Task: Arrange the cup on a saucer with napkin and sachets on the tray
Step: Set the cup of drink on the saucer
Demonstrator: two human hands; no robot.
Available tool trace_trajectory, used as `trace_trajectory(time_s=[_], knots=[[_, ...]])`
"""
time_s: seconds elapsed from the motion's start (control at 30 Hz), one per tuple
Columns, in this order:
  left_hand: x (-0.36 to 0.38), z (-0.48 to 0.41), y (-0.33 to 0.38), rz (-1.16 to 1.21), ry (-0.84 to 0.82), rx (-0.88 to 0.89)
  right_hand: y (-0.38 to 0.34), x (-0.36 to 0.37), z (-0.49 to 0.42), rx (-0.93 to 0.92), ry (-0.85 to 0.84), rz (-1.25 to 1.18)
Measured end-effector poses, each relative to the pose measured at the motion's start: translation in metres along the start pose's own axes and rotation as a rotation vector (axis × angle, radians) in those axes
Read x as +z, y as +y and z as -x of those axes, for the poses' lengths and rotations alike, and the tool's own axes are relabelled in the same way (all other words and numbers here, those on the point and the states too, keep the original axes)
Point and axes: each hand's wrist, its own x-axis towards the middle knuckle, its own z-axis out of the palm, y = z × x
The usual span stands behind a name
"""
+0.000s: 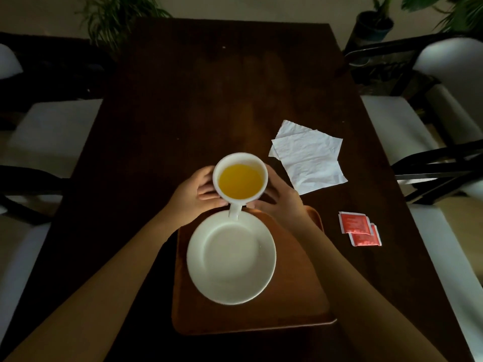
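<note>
A white cup (240, 163) filled with orange-yellow liquid is held between both hands above the far edge of the tray, its handle pointing toward me. My left hand (194, 195) cups its left side and my right hand (281, 198) its right side. Just below it a white saucer (231, 259) lies bare on the brown wooden tray (295, 304). To the right, on the table, lies a crumpled white napkin (308, 158). Two red sachets (359, 228) overlap nearer the right edge.
The dark wooden table (183, 100) stretches ahead. White-cushioned chairs (49, 131) with dark frames stand on both sides, another chair (418, 126) at the right. Potted plants (373, 24) stand beyond the far end.
</note>
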Motion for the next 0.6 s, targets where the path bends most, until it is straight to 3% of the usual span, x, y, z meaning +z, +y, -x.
trace_trajectory(time_s=[0.2,0.6], knots=[[0.008,0.058,-0.007,-0.083,0.058,-0.054,-0.010,0.013,0.045,-0.004,-0.114,0.023],[0.043,0.131,-0.015,0.073,0.073,-0.134,-0.004,0.027,0.100,0.034,-0.225,0.052]])
